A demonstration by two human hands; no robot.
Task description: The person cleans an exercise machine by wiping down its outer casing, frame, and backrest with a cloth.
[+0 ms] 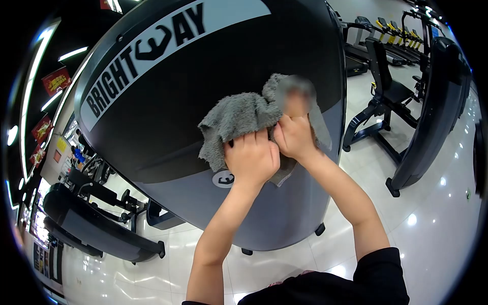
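**Q:** Where is the cloth found?

**A:** The grey cloth is spread against the dark panel of the machine, below the lettered strip. Its main bulk is seen just beyond the left hand, up and to the left of the knuckles; its long axis is judged to run sideways, rising toward the right hand. The left hand is nearer that bulk.

**Q:** And the fingers?

**A:** On the left, they are bent in under the cloth's edge with the tips covered; whether they are clenched cannot be told. On the right, they are lost in a blur amid the folds; their grasp cannot be told either.

**Q:** Condition?

**A:** Thick, napped pile is noted, rumpled, with uneven edges.
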